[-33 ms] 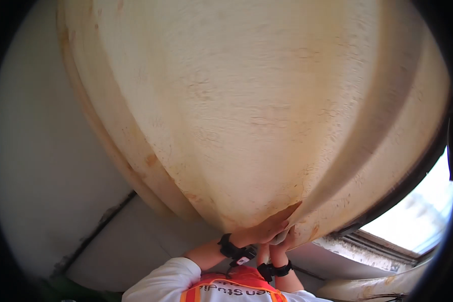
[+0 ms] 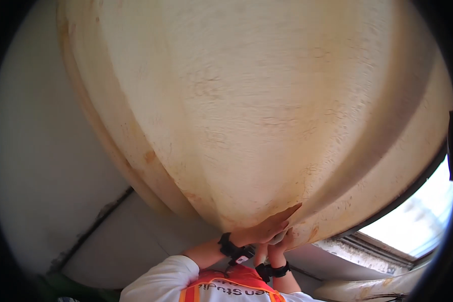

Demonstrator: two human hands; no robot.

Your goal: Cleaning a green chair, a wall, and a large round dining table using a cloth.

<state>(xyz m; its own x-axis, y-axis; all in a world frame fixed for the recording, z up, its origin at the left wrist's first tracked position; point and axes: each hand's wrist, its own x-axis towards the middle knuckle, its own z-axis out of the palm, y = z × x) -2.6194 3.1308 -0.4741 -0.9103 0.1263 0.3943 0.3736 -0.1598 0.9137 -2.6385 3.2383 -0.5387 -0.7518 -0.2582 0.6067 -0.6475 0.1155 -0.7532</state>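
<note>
A large cream sheet (image 2: 246, 110) with brown stains and wrinkles hangs in front of me and fills most of the view. Its folds draw together toward my hands at the lower edge. My left hand (image 2: 269, 229) lies across that edge, with a finger stretched along the sheet and the others closing on it. Just below and to the right, my right hand (image 2: 277, 245) points upward, its fingers closed around a pale bunched bit of the edge. The two hands touch or nearly touch, and they partly hide what is between them. Black bands circle both wrists.
A bright window (image 2: 412, 221) with a worn frame is at the lower right. Below it lies another pale stained sheet (image 2: 352, 289). A grey wall (image 2: 50, 151) stands on the left, with a dark strip (image 2: 95, 226) low along it.
On the right, the sheet's shaded fold has swung slightly rightward. Both hands stay almost in place on the edge.
</note>
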